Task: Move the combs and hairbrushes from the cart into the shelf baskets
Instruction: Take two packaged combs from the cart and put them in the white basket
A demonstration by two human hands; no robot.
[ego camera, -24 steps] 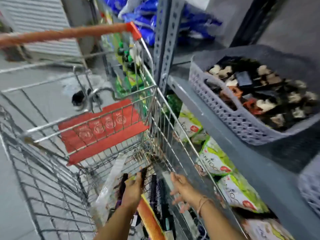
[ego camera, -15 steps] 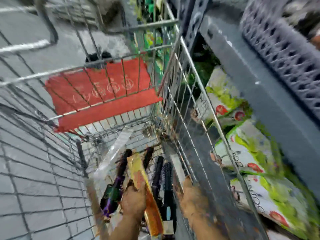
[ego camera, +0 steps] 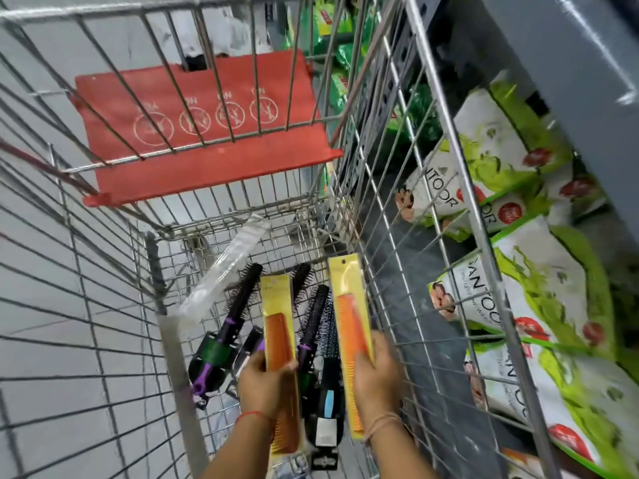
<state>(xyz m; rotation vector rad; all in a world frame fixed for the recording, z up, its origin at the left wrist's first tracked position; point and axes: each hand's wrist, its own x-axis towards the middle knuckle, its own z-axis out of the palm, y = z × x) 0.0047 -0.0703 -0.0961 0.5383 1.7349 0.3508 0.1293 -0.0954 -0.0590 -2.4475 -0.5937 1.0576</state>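
Both my hands are down inside the wire cart [ego camera: 390,188]. My left hand [ego camera: 264,382] grips an orange comb in a yellow packet [ego camera: 276,316]. My right hand [ego camera: 375,378] grips a second orange comb in a yellow packet [ego camera: 347,305], close to the cart's right wall. Between and beside the packets, round black hairbrushes with purple handles [ego camera: 238,305] and a black and blue brush [ego camera: 326,385] lie on the cart floor. The shelf baskets are out of view.
A clear plastic packet [ego camera: 224,271] leans at the cart's far end. The red child-seat flap [ego camera: 193,133] hangs above it. Right of the cart, a grey shelf edge [ego camera: 567,50] overhangs green and white soap packs [ego camera: 539,288].
My view has dropped into the cart, losing the grey shelf basket. My left hand has raised its comb packet clear of the brushes, and my right hand has closed on a second comb packet.
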